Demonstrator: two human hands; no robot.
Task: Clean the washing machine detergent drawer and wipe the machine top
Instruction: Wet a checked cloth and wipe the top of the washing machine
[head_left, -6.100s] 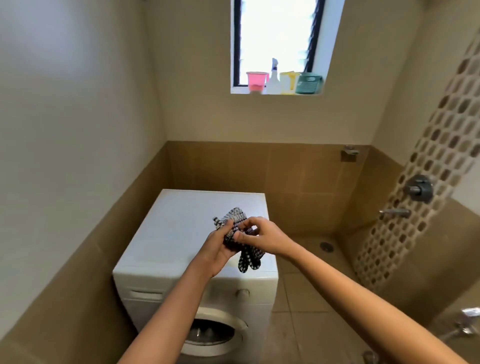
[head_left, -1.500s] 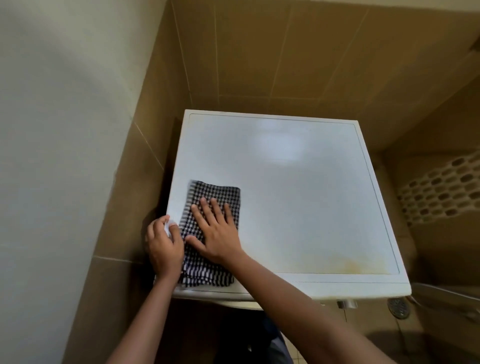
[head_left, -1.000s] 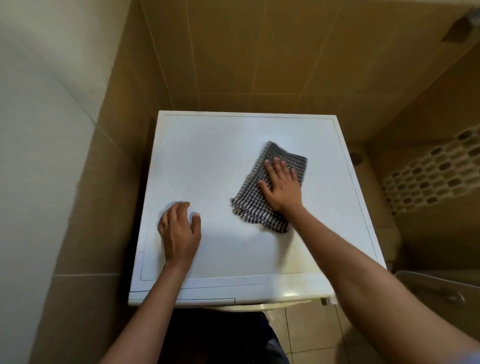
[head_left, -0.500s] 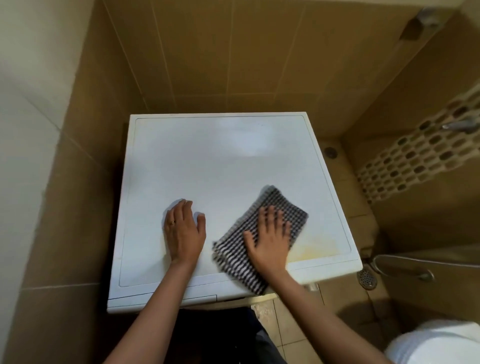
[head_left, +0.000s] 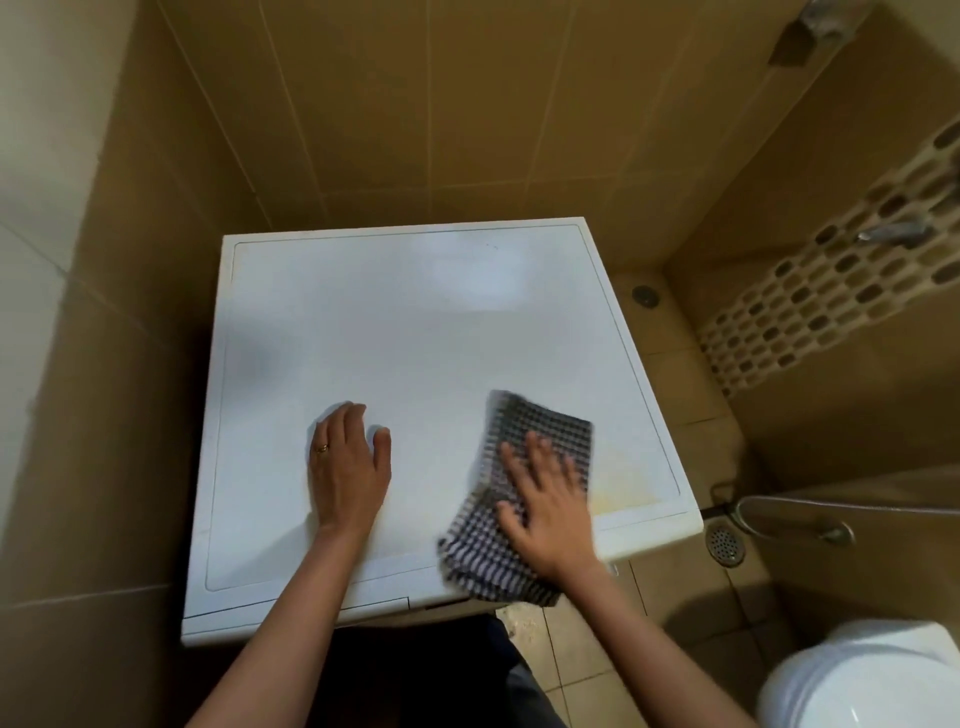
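Left grip (head_left: 348, 467) lies flat on the washing machine top (head_left: 415, 338), front-left area, fingers wide and relaxed, holding nothing; ring (head_left: 322, 448) on one finger. Checked cloth (head_left: 540, 421) sits front-right on the top, near corner hanging over the front edge. Right grip (head_left: 550, 499) presses flat on the cloth, fingers straight, not curled round it. Yellowish stain (head_left: 628, 493) just right of the cloth. Floor drain (head_left: 726, 543), toilet (head_left: 872, 680) far right.
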